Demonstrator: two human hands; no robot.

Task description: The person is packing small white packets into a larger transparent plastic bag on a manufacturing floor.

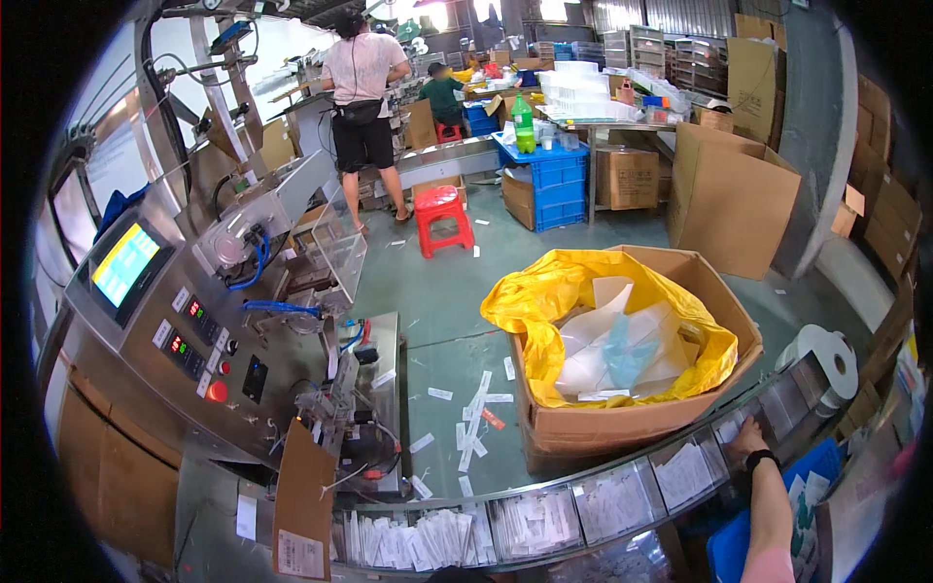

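My right hand [747,440], with a black band at the wrist, reaches over the curved metal conveyor [671,513] at the lower right. It is at a compartment beside a pile of slim white packets [686,476]. Its fingers are too small and partly hidden to show whether they hold anything. More white packets [535,519] fill the compartments toward the left, with another loose pile [614,503] between. My left hand is out of view.
A box lined with a yellow bag [719,364] stands beyond the conveyor. The machine with a lit screen [125,264] is at left. White packets lie scattered on the floor. A red stool [442,209] and a standing person [364,97] are farther back. A white roll [834,361] sits at right.
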